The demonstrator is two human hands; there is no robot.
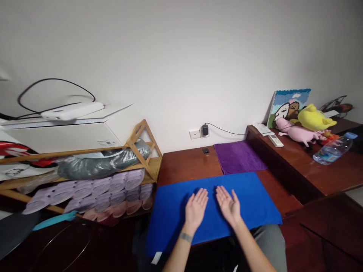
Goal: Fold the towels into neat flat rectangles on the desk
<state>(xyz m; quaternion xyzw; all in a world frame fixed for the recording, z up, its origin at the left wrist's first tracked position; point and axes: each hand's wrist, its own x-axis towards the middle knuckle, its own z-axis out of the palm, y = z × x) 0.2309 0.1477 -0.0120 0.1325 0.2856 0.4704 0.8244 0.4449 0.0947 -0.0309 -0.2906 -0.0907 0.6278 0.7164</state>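
Observation:
Palm up, my left hand [196,208] is over the blue cloth [255,196], its fingers stretched out and nothing in it. My right hand [228,206] mirrors it a short way to the right, also palm up and bare, with the thumb apart from the fingers. Whether the backs of the hands touch the cloth I cannot tell. The blue cloth covers the front of a reddish-brown desk [184,162] and hangs over its near edge. Behind it, toward the wall, lies a folded purple cloth [241,156].
At left, a wooden rack [154,168] holds several lilac slippers [102,187] and a white box [65,138]. A raised desk section on the right carries a remote control [275,141], plush toys [300,132] and a tilted plastic bottle [333,151]. A black charger [205,130] sits in the wall socket.

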